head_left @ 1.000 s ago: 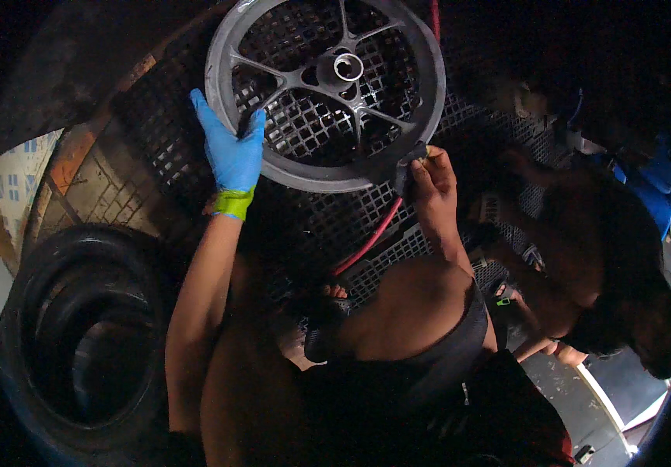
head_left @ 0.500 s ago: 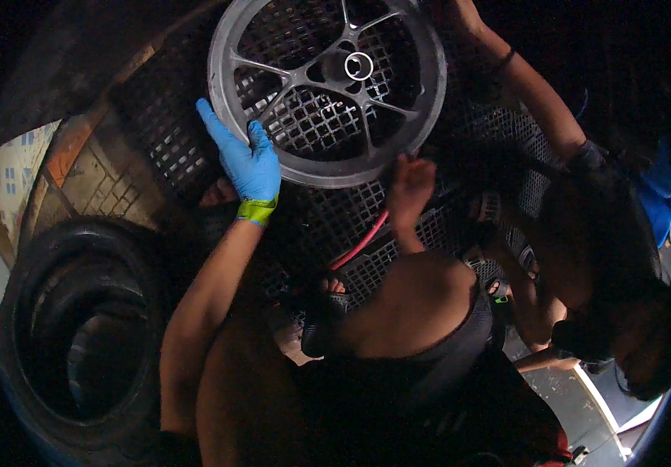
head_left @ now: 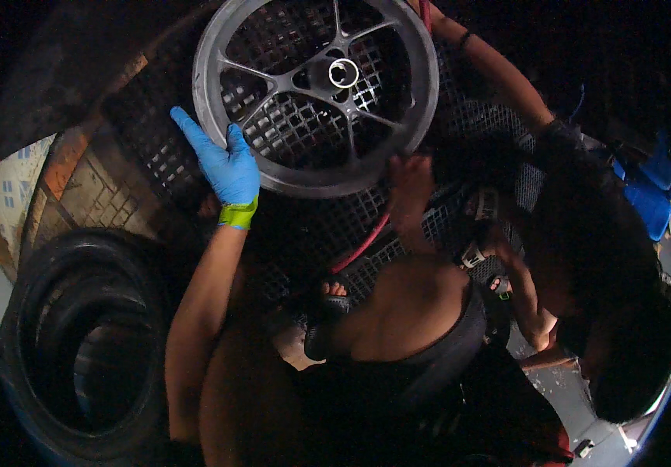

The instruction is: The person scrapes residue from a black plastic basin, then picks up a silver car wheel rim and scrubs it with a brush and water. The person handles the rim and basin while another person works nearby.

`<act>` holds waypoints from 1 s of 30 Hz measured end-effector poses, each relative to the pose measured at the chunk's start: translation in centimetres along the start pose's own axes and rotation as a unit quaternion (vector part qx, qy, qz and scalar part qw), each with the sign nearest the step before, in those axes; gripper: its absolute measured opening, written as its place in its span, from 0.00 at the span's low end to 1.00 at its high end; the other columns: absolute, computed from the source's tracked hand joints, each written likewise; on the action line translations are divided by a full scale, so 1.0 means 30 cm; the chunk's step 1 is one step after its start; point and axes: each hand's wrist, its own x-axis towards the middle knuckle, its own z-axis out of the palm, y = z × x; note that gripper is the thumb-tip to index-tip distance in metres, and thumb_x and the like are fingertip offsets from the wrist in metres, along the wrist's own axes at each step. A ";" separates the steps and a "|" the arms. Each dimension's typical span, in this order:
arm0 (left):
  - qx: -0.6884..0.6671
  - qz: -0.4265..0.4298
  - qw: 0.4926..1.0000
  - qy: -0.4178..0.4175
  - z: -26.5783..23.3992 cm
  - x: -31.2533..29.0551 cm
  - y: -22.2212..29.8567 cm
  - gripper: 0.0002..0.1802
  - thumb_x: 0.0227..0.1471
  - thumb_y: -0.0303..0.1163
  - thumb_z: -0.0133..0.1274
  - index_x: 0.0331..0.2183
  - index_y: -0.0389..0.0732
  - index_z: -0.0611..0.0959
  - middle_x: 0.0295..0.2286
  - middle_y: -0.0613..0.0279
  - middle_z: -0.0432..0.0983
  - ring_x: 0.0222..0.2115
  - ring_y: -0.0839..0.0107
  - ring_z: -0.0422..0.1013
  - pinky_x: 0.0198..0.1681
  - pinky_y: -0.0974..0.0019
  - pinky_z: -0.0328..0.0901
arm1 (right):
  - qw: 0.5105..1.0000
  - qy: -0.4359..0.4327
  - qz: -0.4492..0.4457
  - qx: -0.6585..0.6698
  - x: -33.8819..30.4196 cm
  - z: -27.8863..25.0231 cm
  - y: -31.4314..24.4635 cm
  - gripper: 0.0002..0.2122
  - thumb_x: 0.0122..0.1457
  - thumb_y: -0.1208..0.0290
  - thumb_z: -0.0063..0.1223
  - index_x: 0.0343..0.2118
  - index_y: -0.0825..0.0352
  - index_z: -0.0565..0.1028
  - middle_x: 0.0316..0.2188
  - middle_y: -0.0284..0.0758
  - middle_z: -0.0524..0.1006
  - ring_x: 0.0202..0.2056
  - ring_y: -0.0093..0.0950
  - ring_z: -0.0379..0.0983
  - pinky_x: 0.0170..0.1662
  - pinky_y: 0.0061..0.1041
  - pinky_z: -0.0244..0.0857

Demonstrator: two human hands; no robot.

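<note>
A grey spoked wheel rim (head_left: 316, 180) without a tyre is held up at the top of the view, its hub facing me. My left hand (head_left: 230, 173), in a blue glove with a lime-green cuff, holds the rim's lower left side. Its thumb lies on the near face, one finger stretches out along the outside, and the other fingers are hidden. At the lower right edge, my bare right hand (head_left: 411, 187) has its fingers curled against the rim, in dim light. Just below that hand, a red hose (head_left: 362, 247) curves away to the lower left.
A co-worker (head_left: 576, 226) crouches at the right, one arm (head_left: 499, 70) reaching to the rim's upper right. Black tyres (head_left: 20, 350) lie stacked at the lower left. Beneath the wheel is black plastic grating (head_left: 156, 148). A blue object (head_left: 650, 202) is at the far right.
In the picture the wheel rim and both my hands have shifted slightly left and down. More of the co-worker's forearm and a red strip beside the rim's upper right now show.
</note>
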 end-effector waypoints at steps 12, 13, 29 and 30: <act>-0.229 -0.103 0.965 -0.072 -0.078 0.006 0.059 0.54 0.48 0.07 0.47 0.68 0.41 0.38 0.68 0.52 0.42 0.66 0.63 0.48 0.67 0.62 0.44 | 0.991 -0.045 0.047 -0.119 -0.118 0.031 -0.096 0.17 0.63 0.61 0.56 0.26 0.68 0.67 0.21 0.38 0.64 0.25 0.26 0.58 0.30 0.28 0.59; -0.198 -0.088 0.974 -0.067 -0.076 0.007 0.064 0.55 0.48 0.07 0.47 0.68 0.42 0.38 0.68 0.52 0.42 0.66 0.63 0.49 0.67 0.62 0.45 | 0.991 -0.050 0.056 -0.114 -0.107 0.030 -0.096 0.17 0.63 0.60 0.56 0.25 0.68 0.67 0.21 0.38 0.64 0.25 0.26 0.58 0.29 0.28 0.59; -0.062 -0.075 0.995 -0.037 -0.037 -0.043 -0.011 0.51 0.54 0.27 0.59 0.67 0.34 0.43 0.67 0.44 0.42 0.66 0.60 0.47 0.68 0.60 0.43 | 0.967 -0.134 0.006 -0.217 -0.104 0.000 -0.133 0.20 0.61 0.61 0.61 0.20 0.74 0.74 0.13 0.24 0.64 0.20 0.14 0.54 0.21 0.24 0.50; -0.052 -0.073 0.995 -0.037 -0.043 -0.042 -0.007 0.51 0.55 0.27 0.59 0.67 0.33 0.43 0.67 0.44 0.43 0.66 0.59 0.48 0.68 0.60 0.43 | 0.977 -0.074 -0.075 -0.183 -0.072 -0.003 -0.113 0.18 0.59 0.59 0.61 0.22 0.73 0.79 0.10 0.40 0.62 0.15 0.20 0.53 0.18 0.28 0.52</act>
